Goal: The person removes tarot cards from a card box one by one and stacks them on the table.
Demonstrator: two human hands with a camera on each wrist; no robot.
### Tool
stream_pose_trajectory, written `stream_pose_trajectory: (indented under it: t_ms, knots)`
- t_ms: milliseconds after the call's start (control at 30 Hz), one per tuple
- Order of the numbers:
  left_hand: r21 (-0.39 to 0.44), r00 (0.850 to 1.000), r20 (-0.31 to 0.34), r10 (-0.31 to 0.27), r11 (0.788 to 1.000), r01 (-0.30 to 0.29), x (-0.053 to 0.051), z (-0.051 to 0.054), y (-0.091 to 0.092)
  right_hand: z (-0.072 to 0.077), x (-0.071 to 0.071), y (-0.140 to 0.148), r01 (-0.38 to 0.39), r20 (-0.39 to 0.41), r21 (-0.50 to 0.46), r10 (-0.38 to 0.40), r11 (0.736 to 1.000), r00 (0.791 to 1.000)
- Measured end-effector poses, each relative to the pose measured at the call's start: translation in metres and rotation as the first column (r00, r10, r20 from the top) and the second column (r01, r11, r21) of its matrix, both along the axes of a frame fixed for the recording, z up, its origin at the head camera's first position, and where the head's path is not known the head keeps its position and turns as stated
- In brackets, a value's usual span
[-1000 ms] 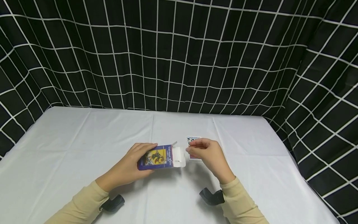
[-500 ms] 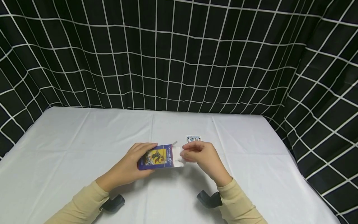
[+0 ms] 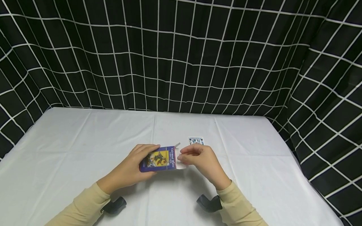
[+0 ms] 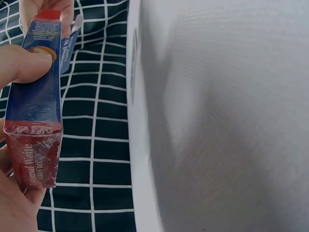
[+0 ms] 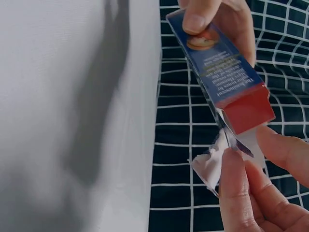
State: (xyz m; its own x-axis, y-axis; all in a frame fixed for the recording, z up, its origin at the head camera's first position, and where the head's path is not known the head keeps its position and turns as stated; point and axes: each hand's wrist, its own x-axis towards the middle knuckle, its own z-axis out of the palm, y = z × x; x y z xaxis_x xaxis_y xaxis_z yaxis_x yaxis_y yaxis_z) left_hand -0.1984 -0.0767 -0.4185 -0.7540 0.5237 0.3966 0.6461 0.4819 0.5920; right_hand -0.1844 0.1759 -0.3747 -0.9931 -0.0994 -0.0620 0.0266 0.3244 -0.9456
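Observation:
A blue tarot card box [image 3: 158, 158], with a yellow picture on its front, is held above the white table by my left hand [image 3: 134, 164]. The thumb presses one narrow side in the left wrist view. Its open end points right, toward my right hand [image 3: 202, 160], whose thumb and fingers pinch at the flaps there. In the right wrist view a red inner panel [image 5: 248, 111] shows at that end, beside a torn white flap [image 5: 210, 166]. Behind my right hand a card [image 3: 196, 140] with a blue-and-white pattern lies on the table, its lower part hidden.
A white cloth with fold creases covers the table [image 3: 99, 131]. Black curtains [image 3: 158, 62] with a white grid stand behind and at both sides. Dark angled pieces stick out at the left wrist [image 3: 114, 205] and the right wrist [image 3: 209, 203].
My right hand has moved left from over the card to the box's open end, its fingers now at the flaps. The left hand and the box have barely moved.

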Motion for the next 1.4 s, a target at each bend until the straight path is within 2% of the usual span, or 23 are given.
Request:
stream_pose_trajectory:
  t_ms: [233, 533, 700, 967, 1100, 1267, 1400]
  knots:
    - [0.006, 1.0, -0.008, -0.003, 1.0, 0.003, 0.001, 0.001, 0.0, -0.007, -0.001, -0.005, 0.007, -0.015, 0.028, -0.007, 1.0, 1.0]
    - [0.01, 1.0, -0.016, -0.006, 1.0, 0.006, 0.002, 0.002, 0.001, -0.01, -0.001, -0.012, 0.087, -0.049, 0.078, -0.084, 0.993, 0.995]
    - [0.015, 1.0, -0.024, -0.012, 1.0, 0.012, 0.002, 0.002, 0.001, -0.012, 0.0, -0.014, 0.097, -0.056, 0.105, -0.092, 0.99, 0.994]
    - [0.008, 0.999, -0.035, -0.012, 1.0, 0.012, 0.002, 0.001, 0.0, -0.011, -0.003, -0.009, 0.059, -0.017, 0.098, -0.058, 0.993, 0.998]
    - [0.007, 1.0, -0.015, -0.008, 1.0, 0.008, 0.003, 0.002, 0.0, -0.009, -0.004, -0.005, 0.034, 0.019, 0.084, -0.036, 0.996, 0.999]
    - [0.002, 1.0, 0.008, -0.007, 1.0, 0.007, 0.004, 0.002, -0.001, -0.005, -0.004, 0.002, -0.039, 0.018, 0.065, 0.038, 0.997, 0.999]
    - [-0.003, 1.0, 0.01, -0.005, 1.0, 0.005, 0.003, 0.003, 0.0, -0.001, -0.005, 0.005, -0.052, 0.003, 0.077, 0.052, 0.996, 0.999]
